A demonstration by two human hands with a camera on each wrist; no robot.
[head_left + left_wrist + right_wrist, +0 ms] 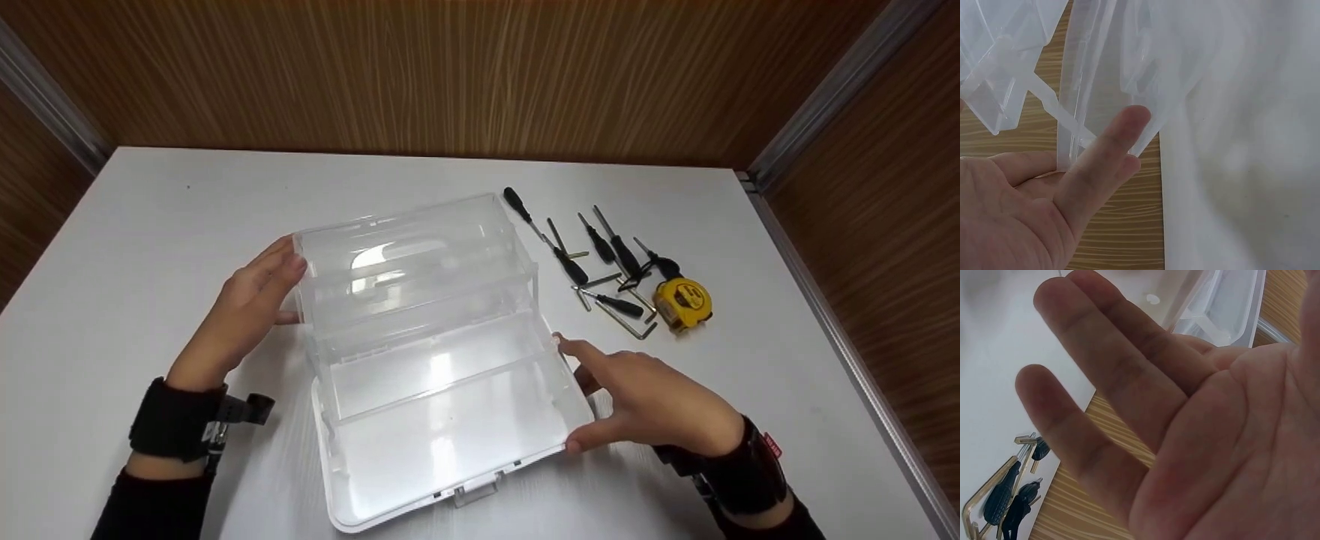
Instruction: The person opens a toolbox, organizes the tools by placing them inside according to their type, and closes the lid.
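A clear plastic box [435,352] lies opened out in the middle of the white bench [150,225], its tiers fanned upward and its lid flat toward the person. The left hand [251,300] rests with straight, released fingers [1112,152] against the box's raised left side. The right hand [649,401] touches the lid's right edge, fingers [1112,377] extended, thumb at the rim. To the right lie screwdrivers [600,259], hex keys [630,319] and a yellow tape measure [682,302].
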